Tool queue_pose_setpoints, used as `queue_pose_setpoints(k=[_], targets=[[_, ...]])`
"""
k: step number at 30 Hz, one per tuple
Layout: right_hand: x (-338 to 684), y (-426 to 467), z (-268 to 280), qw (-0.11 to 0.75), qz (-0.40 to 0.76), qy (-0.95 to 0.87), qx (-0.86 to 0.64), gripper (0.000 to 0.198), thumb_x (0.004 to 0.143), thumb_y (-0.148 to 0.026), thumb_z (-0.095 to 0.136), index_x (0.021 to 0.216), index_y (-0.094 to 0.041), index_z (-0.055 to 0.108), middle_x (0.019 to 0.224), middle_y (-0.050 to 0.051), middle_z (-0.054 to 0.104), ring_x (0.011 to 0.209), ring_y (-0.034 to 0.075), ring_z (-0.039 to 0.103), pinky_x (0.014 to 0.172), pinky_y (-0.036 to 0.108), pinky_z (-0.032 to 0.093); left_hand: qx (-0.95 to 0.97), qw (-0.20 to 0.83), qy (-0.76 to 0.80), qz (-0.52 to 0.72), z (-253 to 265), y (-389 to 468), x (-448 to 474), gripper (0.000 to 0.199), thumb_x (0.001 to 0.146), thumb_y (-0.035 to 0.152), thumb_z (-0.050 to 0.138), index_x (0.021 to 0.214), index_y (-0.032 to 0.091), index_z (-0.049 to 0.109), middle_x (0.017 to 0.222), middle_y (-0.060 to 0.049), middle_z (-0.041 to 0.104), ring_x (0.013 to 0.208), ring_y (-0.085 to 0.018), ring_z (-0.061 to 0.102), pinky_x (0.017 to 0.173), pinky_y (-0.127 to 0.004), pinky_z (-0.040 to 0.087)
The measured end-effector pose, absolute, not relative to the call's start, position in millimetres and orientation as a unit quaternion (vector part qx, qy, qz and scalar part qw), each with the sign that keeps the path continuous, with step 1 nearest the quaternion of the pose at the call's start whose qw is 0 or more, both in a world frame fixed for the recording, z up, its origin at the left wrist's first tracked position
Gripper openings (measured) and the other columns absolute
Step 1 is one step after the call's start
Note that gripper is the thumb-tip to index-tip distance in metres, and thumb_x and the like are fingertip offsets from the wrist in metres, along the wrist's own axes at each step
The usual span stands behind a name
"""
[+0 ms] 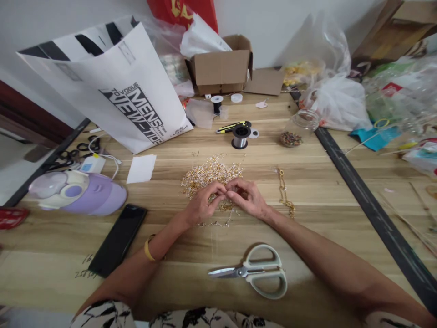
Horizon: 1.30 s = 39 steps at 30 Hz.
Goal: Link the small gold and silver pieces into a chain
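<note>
My left hand point(204, 205) and my right hand point(250, 199) meet fingertip to fingertip over the middle of the table. Both are closed in a pinch, and what they hold is too small to make out. Just behind them spreads a heap of gold and silvery beads or small chain pieces point(212, 170). A thin beaded chain point(218, 223) lies below my fingers, and fine clear threads hang down near it. To the right of my right hand rests a gold chain point(282, 187). Scissors with pale handles point(264, 270) lie nearer to me, blades pointing left.
On the left are a white paper bag point(136, 91), a purple bottle point(99, 193) and a black phone point(119, 239). Behind the heap stand a wire spool point(240, 137), a utility knife point(229, 128) and a cardboard box point(221, 68). A jar point(297, 130) and plastic bags point(341, 100) are at right.
</note>
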State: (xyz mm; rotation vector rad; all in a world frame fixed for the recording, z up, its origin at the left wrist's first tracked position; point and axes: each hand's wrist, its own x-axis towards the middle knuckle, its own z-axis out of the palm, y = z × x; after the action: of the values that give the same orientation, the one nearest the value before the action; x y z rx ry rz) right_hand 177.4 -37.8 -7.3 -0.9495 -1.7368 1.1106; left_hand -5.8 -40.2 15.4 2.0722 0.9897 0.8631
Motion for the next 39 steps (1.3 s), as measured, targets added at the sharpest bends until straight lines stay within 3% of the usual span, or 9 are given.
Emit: queue_pose_setpoints(k=[9,14,26,35,39], targets=[[178.0,-38.7,-5.3,0.414,0.474,-0.680,-0.377,0.026,0.081,-0.040,0.060,0.082,-0.014,0.060,0.063,-0.001,0.056,0.052,0.009,0.045,0.048,0.020,0.033,0.732,0.457,0.384,0.328,16.3,-39.6,-6.1,0.007,0.085,0.020,0.054,0.088,0.017,0.049,0.081,-0.001,0.056,0.076,-0.013,0.059,0.071,-0.024,0.046],[175.7,-37.2,-10.9,0.418,0.466,-0.688,-0.367,0.022,0.078,-0.036,0.066,0.079,-0.015,0.061,0.061,-0.002,0.053,0.050,0.007,0.041,0.045,0.020,0.031,0.723,0.438,0.412,0.340,15.6,-36.9,-7.0,0.004,0.084,0.017,0.053,0.086,0.016,0.050,0.081,-0.001,0.056,0.075,-0.012,0.058,0.071,-0.023,0.046],[175.3,-34.4,-12.2,0.402,0.452,-0.709,-0.362,0.017,0.079,-0.031,0.065,0.081,-0.014,0.065,0.070,0.001,0.060,0.056,0.009,0.049,0.050,0.021,0.035,0.756,0.365,0.415,0.352,12.8,-35.8,-7.5,0.003,0.084,0.016,0.053,0.087,0.016,0.053,0.079,-0.001,0.059,0.075,-0.013,0.060,0.073,-0.025,0.047],[178.0,-34.1,0.0,0.367,0.426,-0.729,-0.390,0.013,0.083,-0.027,0.059,0.081,-0.015,0.065,0.072,0.002,0.061,0.061,0.010,0.050,0.054,0.022,0.037,0.750,0.314,0.445,0.375,15.2,-40.8,-4.9,0.017,0.083,0.016,0.055,0.100,0.017,0.055,0.077,-0.001,0.064,0.075,-0.014,0.063,0.074,-0.026,0.047],[183.6,-31.7,16.7,0.333,0.497,-0.696,-0.396,0.019,0.083,-0.032,0.059,0.080,-0.014,0.063,0.065,-0.001,0.055,0.056,0.008,0.044,0.051,0.021,0.033,0.753,0.306,0.444,0.378,12.7,-41.1,-3.6,0.016,0.082,0.018,0.059,0.098,0.016,0.058,0.081,-0.002,0.065,0.075,-0.015,0.062,0.073,-0.027,0.047]])
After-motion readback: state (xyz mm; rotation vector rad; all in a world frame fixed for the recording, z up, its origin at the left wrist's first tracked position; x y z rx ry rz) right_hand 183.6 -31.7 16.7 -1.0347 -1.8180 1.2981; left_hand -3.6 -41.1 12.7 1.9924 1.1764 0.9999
